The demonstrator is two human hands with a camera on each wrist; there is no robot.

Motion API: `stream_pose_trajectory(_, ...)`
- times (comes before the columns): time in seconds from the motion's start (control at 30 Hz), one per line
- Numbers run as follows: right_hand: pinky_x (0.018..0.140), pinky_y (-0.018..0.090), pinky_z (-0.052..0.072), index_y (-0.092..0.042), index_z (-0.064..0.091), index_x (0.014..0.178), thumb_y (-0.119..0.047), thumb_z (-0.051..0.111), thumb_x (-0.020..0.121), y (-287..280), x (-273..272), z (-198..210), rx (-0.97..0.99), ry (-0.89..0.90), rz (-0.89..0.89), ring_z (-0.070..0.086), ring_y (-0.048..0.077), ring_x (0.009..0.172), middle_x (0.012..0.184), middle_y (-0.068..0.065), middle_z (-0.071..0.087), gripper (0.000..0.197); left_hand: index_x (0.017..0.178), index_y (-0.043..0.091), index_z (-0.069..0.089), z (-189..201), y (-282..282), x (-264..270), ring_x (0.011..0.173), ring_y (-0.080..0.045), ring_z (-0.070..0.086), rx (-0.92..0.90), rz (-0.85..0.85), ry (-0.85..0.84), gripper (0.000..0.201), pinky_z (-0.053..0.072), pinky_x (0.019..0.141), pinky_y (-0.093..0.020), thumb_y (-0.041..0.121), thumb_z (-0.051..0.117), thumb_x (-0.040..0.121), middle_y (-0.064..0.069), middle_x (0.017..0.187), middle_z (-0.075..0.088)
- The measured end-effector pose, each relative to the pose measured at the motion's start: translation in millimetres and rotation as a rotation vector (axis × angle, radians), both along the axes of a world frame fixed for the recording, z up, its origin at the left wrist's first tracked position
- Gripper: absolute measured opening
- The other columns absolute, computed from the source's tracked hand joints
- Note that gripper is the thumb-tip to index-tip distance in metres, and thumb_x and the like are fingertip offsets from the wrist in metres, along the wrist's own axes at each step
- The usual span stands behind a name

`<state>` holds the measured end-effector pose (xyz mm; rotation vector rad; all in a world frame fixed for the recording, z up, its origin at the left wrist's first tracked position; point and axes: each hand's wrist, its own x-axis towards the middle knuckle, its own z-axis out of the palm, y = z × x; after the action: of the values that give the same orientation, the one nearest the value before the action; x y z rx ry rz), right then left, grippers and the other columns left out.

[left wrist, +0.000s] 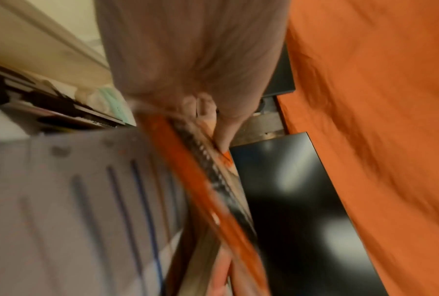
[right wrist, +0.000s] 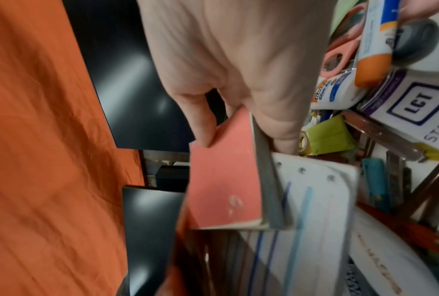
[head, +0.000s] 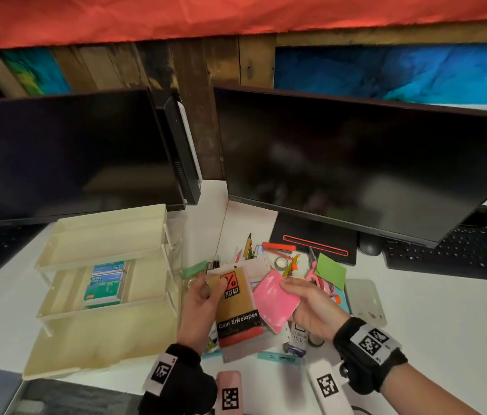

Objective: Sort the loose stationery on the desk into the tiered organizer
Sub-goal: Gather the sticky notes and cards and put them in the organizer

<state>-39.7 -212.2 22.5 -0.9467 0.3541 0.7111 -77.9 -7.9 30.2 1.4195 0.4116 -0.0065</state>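
My left hand (head: 206,290) grips a brown and orange pack of coin envelopes (head: 237,307) by its top left corner, above the desk. Seen edge-on in the left wrist view, the pack (left wrist: 208,176) is pinched between thumb and fingers. My right hand (head: 299,298) pinches a pink sticky-note pad (head: 273,298) just right of the pack; the pad (right wrist: 223,180) sits between thumb and fingers in the right wrist view. The cream tiered organizer (head: 65,313) stands to the left, with green staple boxes (head: 106,284) on its middle tier.
Loose stationery is piled behind and under my hands: pink scissors (head: 318,278), a green note pad (head: 330,269), an orange stapler (head: 278,247), glue (right wrist: 340,88), a stamp-ink box (head: 299,339). Two dark monitors (head: 356,163) stand behind, a keyboard (head: 458,256) lies at right.
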Motion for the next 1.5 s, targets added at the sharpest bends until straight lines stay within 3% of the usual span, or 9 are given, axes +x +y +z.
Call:
stream_pose_trajectory(0.13, 0.083, 0.041, 0.053, -0.007, 0.051, 0.117, -0.010, 0.047, 0.095, -4, 3, 15, -0.160, -0.066, -0.141, 0.056, 0.028, 0.104, 0.113, 0.016, 0.056, 0.022, 0.098, 0.021, 0.057, -2, 3, -1, 0.091, -0.028, 0.068, 0.137, 0.100, -0.104, 0.016, 0.056, 0.075, -0.038, 0.008, 0.060, 0.090, -0.008, 0.098, 0.070)
stream_pose_trajectory(0.3, 0.078, 0.014, 0.042, -0.028, 0.061, 0.098, -0.018, 0.057, 0.091, 33, -21, 38, -0.694, -0.900, -0.186, 0.054, -0.001, 0.091, 0.102, -0.004, 0.058, 0.013, 0.096, 0.035, 0.047, -4, -4, 2, 0.083, -0.029, 0.070, 0.235, 0.097, -0.116, 0.036, 0.057, 0.071, -0.047, 0.005, 0.064, 0.087, -0.014, 0.097, 0.069)
stream_pose_trajectory(0.5, 0.104, 0.016, 0.036, -0.026, 0.064, 0.109, -0.039, 0.043, 0.096, 46, -40, -2, -0.806, -1.378, 0.114, 0.043, 0.005, 0.124, 0.117, -0.007, 0.050, 0.027, 0.090, 0.007, 0.053, 6, -5, 4, 0.082, -0.032, 0.063, 0.014, 0.094, -0.102, 0.005, 0.051, 0.072, -0.039, 0.010, 0.056, 0.092, -0.029, 0.095, 0.067)
stream_pose_trajectory(0.63, 0.112, 0.014, 0.024, -0.026, 0.067, 0.104, -0.028, 0.048, 0.092, 39, -35, -9, -0.859, -1.467, 0.222, 0.031, 0.003, 0.136, 0.128, -0.012, 0.048, 0.023, 0.097, 0.009, 0.059, 6, 0, 0, 0.087, -0.031, 0.066, -0.068, 0.085, -0.054, 0.029, 0.052, 0.076, -0.045, 0.037, 0.052, 0.091, -0.021, 0.102, 0.068)
stream_pose_trajectory(0.9, 0.112, 0.024, 0.022, -0.040, 0.024, 0.145, -0.051, 0.056, 0.080, 27, -17, 17, -1.059, -1.327, 0.489, 0.019, 0.002, 0.137, 0.147, -0.012, 0.025, 0.073, 0.100, 0.005, 0.055, 8, 1, 1, 0.090, -0.036, 0.068, -0.035, -0.036, -0.092, 0.033, 0.054, 0.078, -0.045, 0.021, 0.068, 0.075, -0.018, 0.098, 0.071)
stream_pose_trajectory(1.03, 0.094, 0.030, 0.044, -0.029, 0.035, 0.141, -0.065, 0.051, 0.078, 30, -23, 8, -1.252, -1.274, 0.357, 0.042, 0.011, 0.112, 0.121, -0.003, 0.041, 0.074, 0.102, 0.005, 0.055, 3, -10, -1, 0.092, -0.031, 0.068, -0.063, -0.016, -0.102, 0.036, 0.055, 0.076, -0.039, 0.022, 0.069, 0.073, -0.018, 0.101, 0.070)
stream_pose_trajectory(1.13, 0.089, 0.025, 0.047, -0.030, 0.037, 0.136, -0.070, 0.047, 0.075, 38, -26, 6, -1.279, -1.026, 0.197, 0.043, 0.009, 0.108, 0.113, -0.005, 0.035, 0.074, 0.103, 0.007, 0.054, -2, -19, -1, 0.091, -0.029, 0.069, -0.082, -0.024, -0.071, 0.036, 0.055, 0.075, -0.036, 0.020, 0.070, 0.074, -0.016, 0.101, 0.071)
stream_pose_trajectory(1.33, 0.095, 0.026, 0.038, -0.031, 0.036, 0.138, -0.075, 0.037, 0.079, 33, -24, 8, -1.196, -1.068, 0.402, 0.038, 0.009, 0.107, 0.117, -0.006, 0.037, 0.074, 0.110, 0.009, 0.053, -16, -15, 1, 0.091, -0.026, 0.068, -0.073, 0.003, -0.019, 0.025, 0.056, 0.074, -0.040, 0.000, 0.059, 0.088, -0.018, 0.107, 0.068)
stream_pose_trajectory(1.5, 0.101, 0.041, 0.037, -0.024, 0.057, 0.116, -0.038, 0.041, 0.088, -21, 25, -29, -1.570, -0.773, 0.324, 0.039, 0.026, 0.123, 0.130, 0.005, 0.041, 0.034, 0.117, 0.015, 0.049, -10, -5, -2, 0.082, -0.017, 0.071, -0.090, -0.031, -0.040, 0.034, 0.057, 0.060, -0.025, -0.005, 0.051, 0.090, -0.009, 0.105, 0.068)
